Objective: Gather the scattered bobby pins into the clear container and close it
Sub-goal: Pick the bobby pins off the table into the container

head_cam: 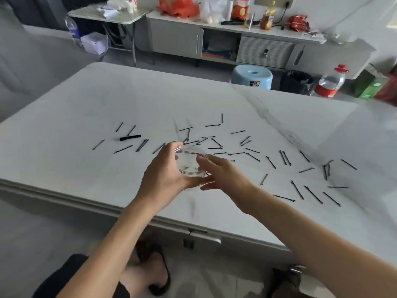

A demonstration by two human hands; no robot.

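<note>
Clear container (190,161) is held at frame centre over the table (86,168), my left hand (163,171) curled round its left side and my right hand (223,173) pinching its right rim. Blur hides whether a lid is on. Bobby pins (297,190) lie flat, mostly to the right and above; my right hand is nearer

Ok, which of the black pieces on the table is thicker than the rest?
The short black bar in the left part of the scatter: solid and thick, while the bobby pins around it are thin.
</note>
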